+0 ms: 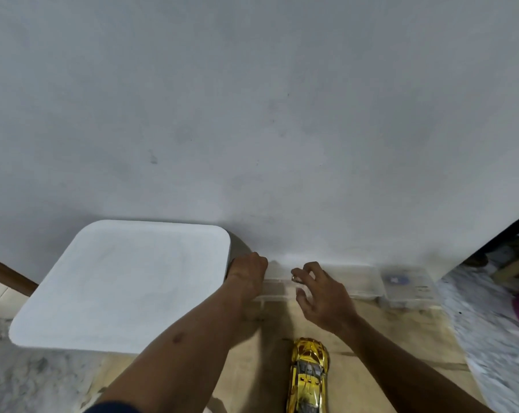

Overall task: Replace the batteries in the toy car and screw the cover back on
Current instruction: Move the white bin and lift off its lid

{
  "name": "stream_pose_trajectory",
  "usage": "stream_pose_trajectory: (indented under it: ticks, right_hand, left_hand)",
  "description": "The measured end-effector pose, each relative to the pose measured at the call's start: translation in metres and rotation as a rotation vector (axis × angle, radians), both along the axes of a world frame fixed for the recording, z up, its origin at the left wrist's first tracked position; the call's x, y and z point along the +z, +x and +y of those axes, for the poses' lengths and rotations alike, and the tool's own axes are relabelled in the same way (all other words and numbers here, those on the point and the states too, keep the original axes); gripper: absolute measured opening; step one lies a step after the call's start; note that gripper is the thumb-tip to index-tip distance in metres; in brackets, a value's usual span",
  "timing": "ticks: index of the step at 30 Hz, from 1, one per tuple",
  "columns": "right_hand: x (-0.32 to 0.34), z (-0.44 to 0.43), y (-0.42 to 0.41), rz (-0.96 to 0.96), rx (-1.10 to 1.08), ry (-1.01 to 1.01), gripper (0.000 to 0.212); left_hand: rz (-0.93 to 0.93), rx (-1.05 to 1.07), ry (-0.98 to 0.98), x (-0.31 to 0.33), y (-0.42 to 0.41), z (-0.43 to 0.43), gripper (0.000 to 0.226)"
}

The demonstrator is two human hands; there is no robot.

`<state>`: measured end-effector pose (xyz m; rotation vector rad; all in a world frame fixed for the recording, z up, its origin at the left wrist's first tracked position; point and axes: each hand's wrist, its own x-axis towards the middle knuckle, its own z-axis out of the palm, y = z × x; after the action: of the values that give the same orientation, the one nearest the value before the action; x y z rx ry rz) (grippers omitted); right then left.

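Lying roof-up on the worktop [252, 368] near the person, the toy car [309, 374] looks light, rigid and glossy-slick, best gripped across its flanks, while the left hand [248, 272] curls knuckles-up and the right hand [318, 289] spreads wide over clear boxes [362, 281].

One gold toy car [309, 374] is sitting on the wooden bench [252, 368], the only vehicle showing. Three clear plastic boxes are lining the wall: one [274, 289] lying partly behind the hands, a second [362, 283] just right of it, and a third [407, 286] carrying a blue label. One white square tray [118, 287] is resting at the left. Two hands are showing, the left hand [248, 271] and the right hand [321, 289], both reaching toward the first box.
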<state>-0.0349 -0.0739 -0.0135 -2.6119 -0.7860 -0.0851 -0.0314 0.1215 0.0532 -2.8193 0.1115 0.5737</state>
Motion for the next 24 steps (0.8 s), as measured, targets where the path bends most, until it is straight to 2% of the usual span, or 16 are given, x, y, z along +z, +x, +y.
stream_pose_trajectory:
  ticks: [7, 9, 13, 19, 22, 24]
  right_hand:
    - [-0.008, 0.009, -0.005, -0.052, 0.282, -0.068, 0.036]
    - [-0.014, 0.021, -0.002, -0.067, 0.307, -0.083, 0.035]
    - [-0.020, 0.045, 0.004, -0.110, 0.303, -0.092, 0.048]
    - [-0.025, 0.052, 0.003, -0.074, 0.314, -0.048, 0.040]
    - [-0.020, 0.039, -0.003, -0.081, 0.359, 0.010, 0.028]
    - [-0.016, 0.028, -0.004, -0.125, 0.310, 0.065, 0.025]
  left_hand:
    - [-0.003, 0.037, -0.086, 0.015, 0.008, 0.004, 0.037]
    - [0.012, 0.041, -0.096, 0.015, 0.009, 0.005, 0.037]
    - [0.034, 0.051, -0.090, 0.013, 0.010, 0.006, 0.038]
    - [0.005, 0.052, -0.068, 0.012, 0.008, 0.005, 0.033]
    - [0.010, 0.054, -0.090, 0.011, 0.005, 0.004, 0.034]
    - [0.006, 0.057, -0.096, 0.010, 0.003, 0.003, 0.036]
